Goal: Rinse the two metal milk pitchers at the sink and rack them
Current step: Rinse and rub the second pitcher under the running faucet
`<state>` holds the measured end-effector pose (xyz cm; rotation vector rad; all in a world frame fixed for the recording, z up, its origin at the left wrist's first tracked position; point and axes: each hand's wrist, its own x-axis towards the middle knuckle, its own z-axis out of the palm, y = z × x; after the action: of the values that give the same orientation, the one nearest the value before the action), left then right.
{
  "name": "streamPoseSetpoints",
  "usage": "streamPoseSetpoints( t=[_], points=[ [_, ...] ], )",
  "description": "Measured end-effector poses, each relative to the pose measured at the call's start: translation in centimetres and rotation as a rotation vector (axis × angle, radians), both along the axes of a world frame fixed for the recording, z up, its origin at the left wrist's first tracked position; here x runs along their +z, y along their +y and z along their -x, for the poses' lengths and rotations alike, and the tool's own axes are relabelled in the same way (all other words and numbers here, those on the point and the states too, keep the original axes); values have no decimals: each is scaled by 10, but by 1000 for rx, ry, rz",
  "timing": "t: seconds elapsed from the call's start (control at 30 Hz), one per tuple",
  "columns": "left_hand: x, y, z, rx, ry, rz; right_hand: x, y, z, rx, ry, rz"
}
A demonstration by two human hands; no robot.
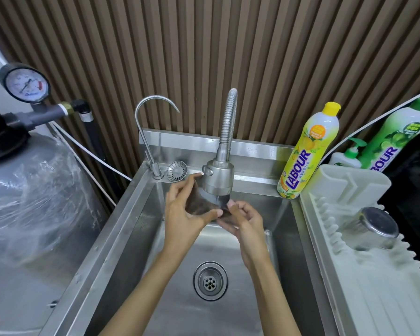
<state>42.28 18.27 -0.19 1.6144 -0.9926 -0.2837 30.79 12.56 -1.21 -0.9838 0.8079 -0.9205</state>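
A metal milk pitcher (200,202), its shiny side mirroring the brown wall, is held tilted over the sink (121,214) right under the sprayer head (218,177) of the flexible faucet. My left hand (184,214) grips its left side, fingers behind and thumb in front. My right hand (246,221) holds its lower right edge with curled fingers. Much of this pitcher is hidden by the sprayer and my hands. A second metal pitcher (371,229) stands upside down on the white dish rack (349,282) at the right.
The drain (210,280) lies in the basin floor below my arms. A thin gooseneck tap (153,132) and a strainer plug (177,170) sit on the back ledge. Yellow (306,151) and green (398,134) soap bottles stand behind the rack. A wrapped grey tank (29,195) is on the left.
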Motion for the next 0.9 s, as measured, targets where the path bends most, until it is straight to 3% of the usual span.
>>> streamPoseSetpoints(
  t=[0.2,0.37,0.43,0.57,0.67,0.77,0.9],
  points=[
    [1,7,13,129,6,-106,24,1,11,-108,325,105],
    [-11,5,21,38,158,-121,41,3,17,-251,736,423],
    [-14,2,22,-58,281,-86,45,5,18,-270,785,494],
    [-13,-8,22,-152,408,87,35,3,14,-239,454,416],
    [-7,-13,18,-113,286,176,21,-1,5,-163,171,252],
    [2,-9,11,-70,85,138,8,-3,-2,-86,-72,61],
    [3,-2,6,74,-53,10,3,-1,-1,-25,-34,-26]
  ],
)
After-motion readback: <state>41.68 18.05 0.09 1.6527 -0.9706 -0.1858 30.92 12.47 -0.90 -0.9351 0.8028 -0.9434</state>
